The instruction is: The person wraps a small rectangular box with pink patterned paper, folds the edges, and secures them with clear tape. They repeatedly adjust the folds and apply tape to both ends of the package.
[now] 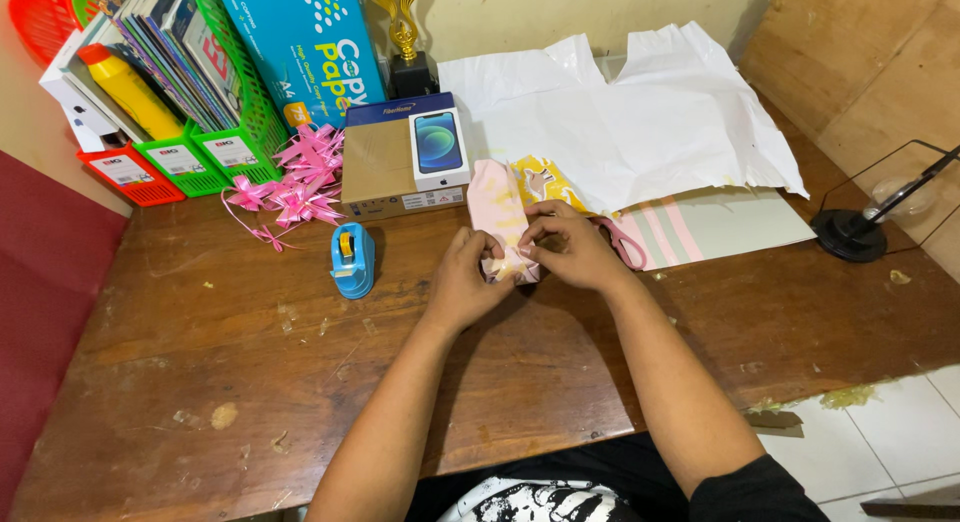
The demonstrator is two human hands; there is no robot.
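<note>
A worn wooden desk (250, 382) against a pale wall, seen from above. At its middle, the left hand (462, 282) and right hand (575, 250) meet, each grip pinched shut on the near end of a small pink wrapped parcel (498, 217), folding its paper flap. The parcel lies flat between the hands and stretches away from them. It looks light and stiff inside, with thin paper that creases and tears easily; the folded end seems the best place to hold. Just left of the grip sits a blue tape dispenser (352, 259), and beyond that pink ribbon bows (295, 187). Just right lie pink-handled scissors (625, 244). Behind the parcel are a white phone box (440, 147) and white plastic wrapping (640, 122).
</note>
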